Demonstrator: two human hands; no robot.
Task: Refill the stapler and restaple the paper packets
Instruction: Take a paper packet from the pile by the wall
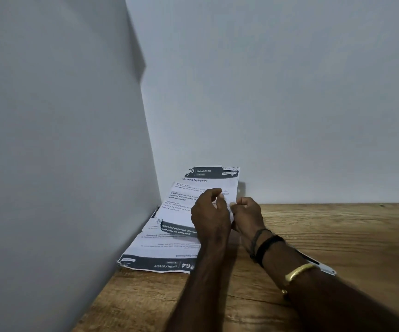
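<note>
A printed paper packet (203,185) headed "Living Room" stands tilted up off the wooden table (337,236) in the corner. My left hand (209,216) and my right hand (247,214) both pinch its right edge, fingers closed on the sheets. Under it lies another packet (160,257), flat and upside down, with a dark band reading "Desk / Study". Behind my right forearm a white and black object (323,267) pokes out; I cannot tell whether it is the stapler.
Two pale walls meet in a corner at the left rear of the table. The flat packet reaches the table's left edge. Bare wood shows to the right and in front of my arms.
</note>
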